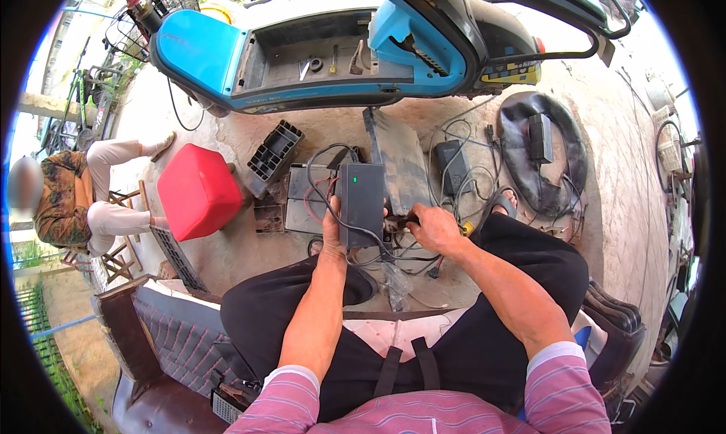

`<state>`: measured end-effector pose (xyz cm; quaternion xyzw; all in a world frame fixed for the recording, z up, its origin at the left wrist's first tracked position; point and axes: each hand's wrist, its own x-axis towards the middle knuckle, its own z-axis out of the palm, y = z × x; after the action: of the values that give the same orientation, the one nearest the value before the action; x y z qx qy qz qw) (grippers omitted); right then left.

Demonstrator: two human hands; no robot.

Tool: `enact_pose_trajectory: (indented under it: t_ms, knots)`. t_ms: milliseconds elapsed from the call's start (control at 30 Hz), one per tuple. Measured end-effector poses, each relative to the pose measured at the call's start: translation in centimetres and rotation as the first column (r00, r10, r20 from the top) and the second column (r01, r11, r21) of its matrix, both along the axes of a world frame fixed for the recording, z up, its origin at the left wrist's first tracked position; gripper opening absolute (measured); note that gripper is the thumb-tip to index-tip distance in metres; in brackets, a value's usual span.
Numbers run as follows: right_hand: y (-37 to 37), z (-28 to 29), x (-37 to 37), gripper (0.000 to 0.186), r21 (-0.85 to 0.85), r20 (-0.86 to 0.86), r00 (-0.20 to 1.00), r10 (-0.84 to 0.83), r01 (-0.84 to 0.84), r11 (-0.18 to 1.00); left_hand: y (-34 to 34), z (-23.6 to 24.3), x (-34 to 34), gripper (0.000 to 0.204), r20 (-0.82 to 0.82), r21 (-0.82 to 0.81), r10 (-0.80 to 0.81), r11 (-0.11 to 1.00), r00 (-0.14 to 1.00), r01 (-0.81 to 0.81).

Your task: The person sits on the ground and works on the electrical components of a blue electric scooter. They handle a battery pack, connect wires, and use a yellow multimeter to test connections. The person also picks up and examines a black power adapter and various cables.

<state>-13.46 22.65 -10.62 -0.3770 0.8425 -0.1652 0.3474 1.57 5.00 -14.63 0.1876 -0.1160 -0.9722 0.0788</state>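
Note:
My left hand point(333, 226) is wrapped round the left side of a black box-shaped charger point(363, 199), with a small green light glowing near its top. A black cable loops across the charger's face. Just right of it, my right hand point(437, 228) is closed in a pinch beside the charger's lower edge; what the fingers hold is too small to make out. Under and between the hands lies a tangle of dark cables, with a black plug point(434, 271) at its lower side. Behind the charger sits a grey battery-like box point(304, 199) with red and black wires.
A blue electric scooter point(204, 48) with tools on its footwell stands ahead. A second black charger point(454, 165) lies to the right, beside an inner tube point(514, 131) bearing another black box point(540, 137). Leftward are a black plastic case point(274, 150), a red stool point(200, 192) and a seated person point(68, 192).

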Motion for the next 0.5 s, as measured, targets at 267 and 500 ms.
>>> enact_pose_trajectory:
  t_ms: [267, 500]
  knots:
    - [-0.1, 0.3, 0.0, 0.03, -0.015, -0.005, 1.0, 0.009, -0.009, 1.0, -0.3, -3.0, 1.0, 0.095, 0.129, -0.049, -0.006, 0.999, 0.992, 0.013]
    - [0.4, -0.4, -0.2, 0.03, -0.045, -0.005, 1.0, -0.012, 0.012, 0.999, -0.1, -3.2, 1.3, 0.093, 0.148, -0.01, -0.024, 1.0, 0.989, 0.025]
